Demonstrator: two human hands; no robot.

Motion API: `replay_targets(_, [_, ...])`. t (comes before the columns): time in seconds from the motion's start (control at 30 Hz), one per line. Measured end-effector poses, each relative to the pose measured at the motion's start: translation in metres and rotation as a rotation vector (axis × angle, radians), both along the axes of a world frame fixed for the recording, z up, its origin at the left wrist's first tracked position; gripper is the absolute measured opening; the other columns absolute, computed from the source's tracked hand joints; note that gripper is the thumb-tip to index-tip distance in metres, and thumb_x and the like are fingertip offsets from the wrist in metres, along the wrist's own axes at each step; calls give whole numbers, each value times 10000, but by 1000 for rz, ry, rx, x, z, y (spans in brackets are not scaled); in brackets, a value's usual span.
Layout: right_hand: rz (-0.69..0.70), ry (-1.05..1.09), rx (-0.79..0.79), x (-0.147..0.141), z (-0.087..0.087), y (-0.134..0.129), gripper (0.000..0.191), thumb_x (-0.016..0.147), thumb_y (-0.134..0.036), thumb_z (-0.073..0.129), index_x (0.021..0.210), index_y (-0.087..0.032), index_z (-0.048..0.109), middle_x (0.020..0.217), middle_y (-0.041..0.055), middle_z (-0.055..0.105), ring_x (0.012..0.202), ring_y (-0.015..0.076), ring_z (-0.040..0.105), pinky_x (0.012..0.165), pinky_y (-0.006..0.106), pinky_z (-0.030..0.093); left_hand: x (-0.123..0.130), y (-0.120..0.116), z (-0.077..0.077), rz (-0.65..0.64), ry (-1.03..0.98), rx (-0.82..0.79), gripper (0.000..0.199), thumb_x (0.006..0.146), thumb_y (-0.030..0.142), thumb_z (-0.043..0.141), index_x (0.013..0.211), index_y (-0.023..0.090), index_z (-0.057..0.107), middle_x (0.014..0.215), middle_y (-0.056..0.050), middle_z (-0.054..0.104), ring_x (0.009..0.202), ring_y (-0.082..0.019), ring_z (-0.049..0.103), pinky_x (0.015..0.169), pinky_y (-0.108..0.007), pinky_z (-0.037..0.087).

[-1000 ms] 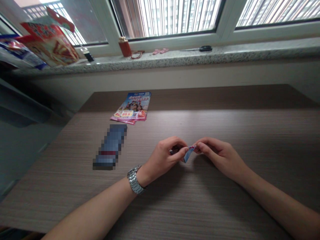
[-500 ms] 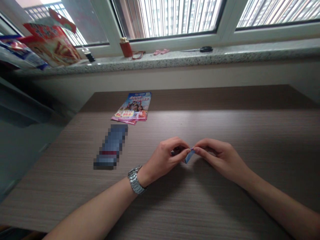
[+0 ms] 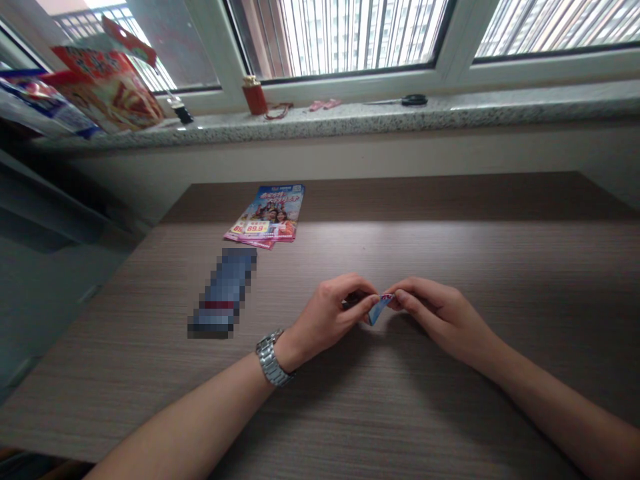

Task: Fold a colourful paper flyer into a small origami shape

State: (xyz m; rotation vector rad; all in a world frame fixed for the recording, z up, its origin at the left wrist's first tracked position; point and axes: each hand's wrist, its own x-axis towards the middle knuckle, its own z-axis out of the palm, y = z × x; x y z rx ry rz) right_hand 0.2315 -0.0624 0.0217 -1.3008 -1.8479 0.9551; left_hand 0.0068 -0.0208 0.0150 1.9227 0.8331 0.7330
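Note:
Between my hands is a small folded piece of blue printed paper (image 3: 379, 311), with a bit of red and white at its upper edge. My left hand (image 3: 334, 313), with a metal watch (image 3: 274, 359) on the wrist, pinches its left side between thumb and fingers. At its upper right end, my right hand (image 3: 431, 309) closes thumb and forefinger on the paper. Both hands are just above the brown wood-grain table (image 3: 450, 247). Part of the paper is hidden behind my left fingers.
A stack of colourful flyers (image 3: 270, 215) lies at the table's back left, with a pixelated dark oblong thing (image 3: 223, 293) nearer me. On the granite sill (image 3: 320, 125) are scissors (image 3: 413, 100), a red lighter-like object (image 3: 255, 96), pink bits (image 3: 324, 105) and snack bags (image 3: 113, 87).
My right thumb has shifted slightly right along the paper, and more of its red-and-white upper edge shows. My left hand keeps its pinch almost unmoved.

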Motion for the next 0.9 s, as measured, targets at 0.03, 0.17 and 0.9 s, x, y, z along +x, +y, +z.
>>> replay_targets(0.03, [-4,-8,6,-1,0,0,266,1003,-403,530,985,-223,725,903,63,763,818,206,698,750,314,545,0,0,0,-4,4,7,210,1002,337,600,977,152,697,877,-47,679,744,-125,643,668,-215,508])
replay_targets(0.17, [-11,-10,14,-2,-1,-1,217,976,-403,594,978,-229,724,918,50,760,824,198,697,747,302,542,0,-1,0,-9,17,31,213,1004,343,602,976,157,702,859,-40,684,751,-125,641,690,-220,503])
replay_targets(0.9, [-133,90,-33,0,-6,1,201,947,-411,634,965,-222,698,916,43,762,828,200,715,771,304,561,-2,1,0,88,-71,0,159,969,314,668,968,171,738,909,-29,767,829,-131,720,754,-210,552])
